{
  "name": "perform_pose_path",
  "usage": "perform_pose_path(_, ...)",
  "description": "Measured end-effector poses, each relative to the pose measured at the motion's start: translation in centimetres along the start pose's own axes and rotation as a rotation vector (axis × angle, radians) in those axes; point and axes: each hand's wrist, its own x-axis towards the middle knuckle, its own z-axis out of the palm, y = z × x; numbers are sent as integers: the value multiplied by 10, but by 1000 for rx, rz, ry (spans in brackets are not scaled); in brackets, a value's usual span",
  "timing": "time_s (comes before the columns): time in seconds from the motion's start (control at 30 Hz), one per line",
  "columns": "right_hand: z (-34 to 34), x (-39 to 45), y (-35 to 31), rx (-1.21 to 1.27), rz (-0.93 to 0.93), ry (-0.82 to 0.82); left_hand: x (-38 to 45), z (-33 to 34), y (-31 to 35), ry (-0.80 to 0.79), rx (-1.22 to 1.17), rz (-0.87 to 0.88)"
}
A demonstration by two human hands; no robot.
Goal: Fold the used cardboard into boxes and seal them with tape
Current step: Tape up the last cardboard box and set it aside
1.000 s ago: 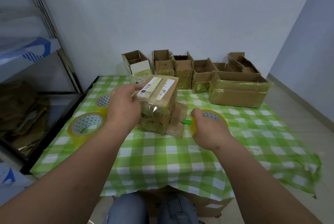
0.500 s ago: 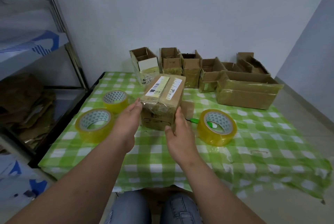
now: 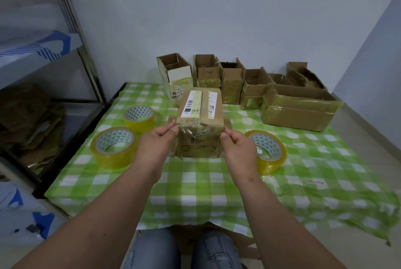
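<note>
Gripping both near edges of the sealed box (image 3: 200, 121), the two hands now sit level with each other; half a second ago the right hand (image 3: 239, 149) lay flat against the box's near right side, and a second ago it was on the right tape roll (image 3: 268, 150), which now lies alone on the cloth.

Left hand (image 3: 157, 147): centre-left of frame, thumb and fingers pinching the box's near left top corner.

Box: small brown carton, centre of frame, standing on the green-checked tablecloth (image 3: 195, 182). Top flaps closed, yellowish tape running along the centre seam and down the near face, where it is wrinkled and glossy. White barcode label to the left of the seam, a narrower white label to the right. Dark printing on the lower near face, unreadable.

Right hand: centre-right, thumb and fingers pinching the near right top corner.

Position: the box stands between the hands, which are apart by its width, each clamped on one side.
</note>
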Motion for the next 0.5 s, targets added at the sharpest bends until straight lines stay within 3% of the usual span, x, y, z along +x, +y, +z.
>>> perform_pose_path(0.37, 15, 6, 15, 39, -27, 162, 5, 2, -14, 50, 219, 225)
perform_pose_path(0.5, 12, 7, 14, -96, -123, 100, 7, 1, -8, 65, 393, 281)
